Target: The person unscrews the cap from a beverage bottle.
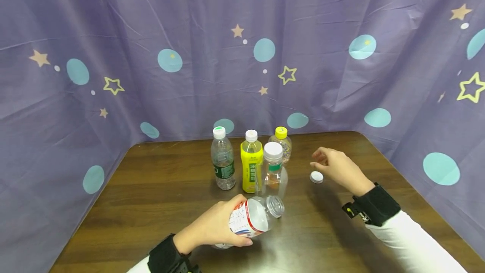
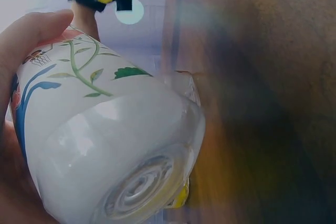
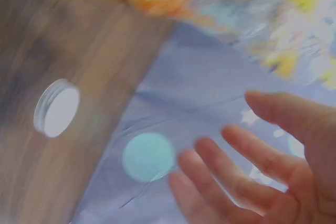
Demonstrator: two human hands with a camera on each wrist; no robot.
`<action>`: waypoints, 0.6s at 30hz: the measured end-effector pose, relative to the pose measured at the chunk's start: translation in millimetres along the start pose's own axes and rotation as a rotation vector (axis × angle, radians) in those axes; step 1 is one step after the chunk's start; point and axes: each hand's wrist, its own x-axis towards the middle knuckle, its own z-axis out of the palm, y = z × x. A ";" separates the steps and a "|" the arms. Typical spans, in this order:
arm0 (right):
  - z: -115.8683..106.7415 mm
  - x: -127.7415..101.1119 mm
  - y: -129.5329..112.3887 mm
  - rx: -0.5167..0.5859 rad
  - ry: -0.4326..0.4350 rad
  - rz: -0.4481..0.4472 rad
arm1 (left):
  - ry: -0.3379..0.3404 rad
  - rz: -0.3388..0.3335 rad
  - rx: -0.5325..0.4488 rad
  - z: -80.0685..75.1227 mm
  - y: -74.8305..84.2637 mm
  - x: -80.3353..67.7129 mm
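My left hand [image 1: 216, 224] grips a clear plastic bottle [image 1: 259, 216] with a white label and red band, low over the front of the table. It is tipped onto its side, its uncapped mouth pointing right. From the left wrist view, the bottle's ringed base [image 2: 139, 182] and the plant drawings on its label show, with thumb and fingers curled around it. My right hand [image 1: 339, 169] hovers near a white screw cap [image 1: 316, 177] on the table. In the right wrist view this hand's fingers [image 3: 236, 177] are spread loosely, apart from the cap [image 3: 60, 108].
Behind the tilted bottle stand a green-labelled water bottle [image 1: 223, 163], a yellow drink bottle [image 1: 250, 167], a clear bottle with a wide white cap [image 1: 273, 155] and a yellow-capped bottle [image 1: 281, 134]. A purple curtain [image 1: 212, 75] hangs behind the wooden table [image 1: 159, 188].
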 end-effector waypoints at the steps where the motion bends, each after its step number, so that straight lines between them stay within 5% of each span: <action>1: 0.8 -5.1 -3.1 0.009 -0.029 -0.014 | 0.004 -0.001 -0.004 -0.3 -0.3 -0.6; 8: 22.6 -34.2 -7.4 0.055 -0.357 -0.046 | 0.045 0.000 0.005 -3.6 -6.9 -7.7; 13: 27.8 -38.5 -0.2 0.075 -0.406 -0.038 | 0.078 0.053 -0.016 -32.7 -3.6 -19.0; 15: 27.9 -37.2 2.5 0.077 -0.398 -0.044 | 0.152 0.063 -0.051 -56.5 0.5 -24.3; 18: 28.3 -36.1 4.8 0.091 -0.392 -0.042 | 0.389 0.075 -0.099 -98.3 4.3 -30.4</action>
